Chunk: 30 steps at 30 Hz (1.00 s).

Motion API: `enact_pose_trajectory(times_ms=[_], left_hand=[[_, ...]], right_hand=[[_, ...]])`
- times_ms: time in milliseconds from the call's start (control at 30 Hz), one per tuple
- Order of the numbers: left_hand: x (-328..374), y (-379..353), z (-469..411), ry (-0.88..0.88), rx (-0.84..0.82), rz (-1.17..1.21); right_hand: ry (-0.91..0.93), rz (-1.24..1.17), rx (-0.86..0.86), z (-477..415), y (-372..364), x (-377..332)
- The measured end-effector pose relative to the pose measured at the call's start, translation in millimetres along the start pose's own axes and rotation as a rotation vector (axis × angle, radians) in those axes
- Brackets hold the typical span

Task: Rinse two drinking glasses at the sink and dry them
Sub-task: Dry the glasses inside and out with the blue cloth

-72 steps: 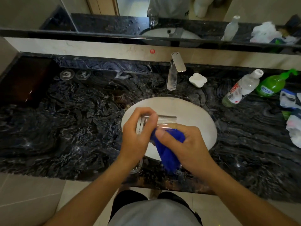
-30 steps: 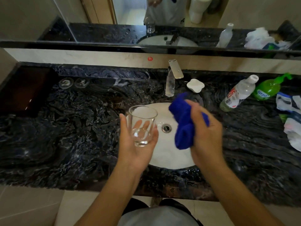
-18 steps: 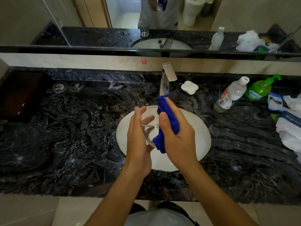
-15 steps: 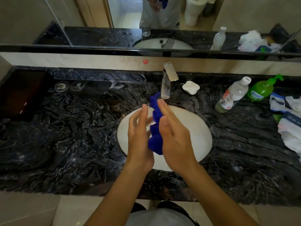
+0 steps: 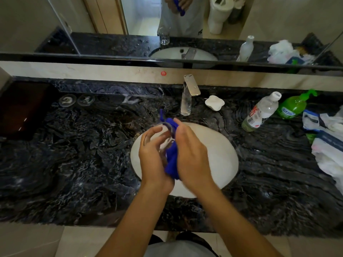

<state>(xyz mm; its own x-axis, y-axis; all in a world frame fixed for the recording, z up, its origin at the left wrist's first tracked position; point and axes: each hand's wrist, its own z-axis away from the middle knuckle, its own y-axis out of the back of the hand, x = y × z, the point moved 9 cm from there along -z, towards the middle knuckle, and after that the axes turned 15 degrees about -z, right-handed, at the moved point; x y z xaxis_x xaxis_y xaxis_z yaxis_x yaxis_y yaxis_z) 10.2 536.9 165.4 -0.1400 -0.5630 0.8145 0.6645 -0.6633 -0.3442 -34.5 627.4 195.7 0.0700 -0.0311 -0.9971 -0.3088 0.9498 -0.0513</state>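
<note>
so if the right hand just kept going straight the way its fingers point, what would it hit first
The right hand points up and slightly left, toward the back of the counter. It already presses the blue cloth into the glass. Beyond those, the faucet looks next, though depth is uncertain.

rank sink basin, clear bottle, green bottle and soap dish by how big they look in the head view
1. sink basin
2. clear bottle
3. green bottle, though it lies partly end-on, so its lead over the next is less sure
4. soap dish

Faucet behind — bare counter left
</note>
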Motion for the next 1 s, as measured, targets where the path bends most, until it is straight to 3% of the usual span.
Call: enact_pose_trajectory(times_ms=[100, 267, 433, 567, 600, 800, 900, 1000], left_hand=[[8, 6, -13, 0.003, 0.039, -0.013], [3, 6, -8, 0.007, -0.041, 0.066], [-3, 1, -1, 0.034, -0.163, 0.078], [-3, 8, -3, 0.009, -0.097, 0.011], [-3, 9, -4, 0.019, -0.062, 0.045], [3, 9, -10, 0.043, -0.015, 0.054], [0, 7, -10, 0.059, -0.051, 0.103], [-4, 4, -8, 0.036, -0.08, 0.106]], right_hand=[[0.273, 0.233, -0.057, 24, -21, -7], [0.331, 0.328, -0.085, 24, -26, -11], [0.042, 0.138, -0.119, -12, -11, -13], [-0.274, -0.047, -0.072, -23, 1, 2], [-0.232, -0.03, -0.049, -20, -2, -1], [0.452, 0.336, -0.048, 34, -31, -18], [0.56, 0.434, -0.15, 40, -38, -16], [0.562, 0.452, -0.098, 33, -34, -23]])
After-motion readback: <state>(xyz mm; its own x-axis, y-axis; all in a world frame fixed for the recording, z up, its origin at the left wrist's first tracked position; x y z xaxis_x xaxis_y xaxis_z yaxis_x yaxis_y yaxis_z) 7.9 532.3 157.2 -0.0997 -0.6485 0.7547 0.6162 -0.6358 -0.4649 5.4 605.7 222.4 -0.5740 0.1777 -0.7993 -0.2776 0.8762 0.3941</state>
